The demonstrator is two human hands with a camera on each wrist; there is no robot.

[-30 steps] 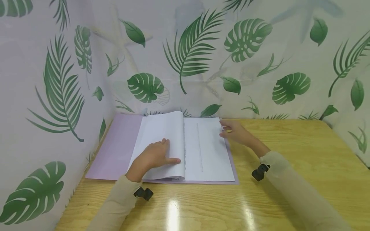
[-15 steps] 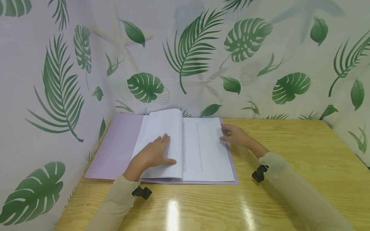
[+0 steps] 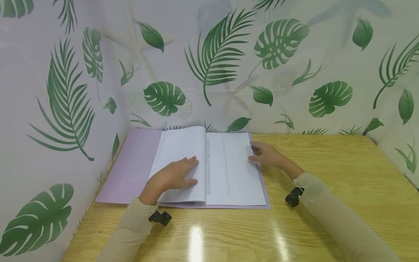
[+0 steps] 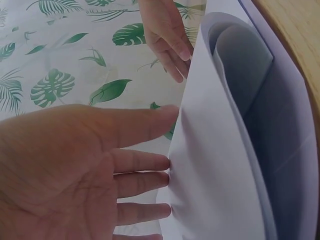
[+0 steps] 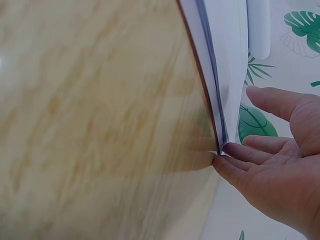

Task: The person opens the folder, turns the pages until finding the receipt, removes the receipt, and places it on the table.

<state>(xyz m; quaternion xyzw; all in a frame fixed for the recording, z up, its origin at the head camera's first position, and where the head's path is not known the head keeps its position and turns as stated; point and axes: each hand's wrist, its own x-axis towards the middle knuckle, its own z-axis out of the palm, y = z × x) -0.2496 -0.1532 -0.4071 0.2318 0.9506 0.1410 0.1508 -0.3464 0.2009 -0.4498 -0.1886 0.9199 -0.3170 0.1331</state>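
A booklet of white pages with a lilac cover lies opened on the table. Its turned pages bulge in a curve at the fold, and the left wrist view shows hollow loops in them. My left hand rests on these turned pages, its fingers straight and fingertips touching the paper. The right page lies flat, with small lines of print running along it. My right hand is at this page's outer edge; in the right wrist view its fingertips touch the booklet's edge while the thumb stands apart.
The booklet lies on a glossy wood-grain table, close to the back wall cloth printed with green leaves. A second cloth wall rises along the left side. Each wrist carries a small black camera.
My left hand has drawn its thumb back from the fold and moved its fingers slightly right across the turned pages. My right hand has slid slightly down the page's outer edge.
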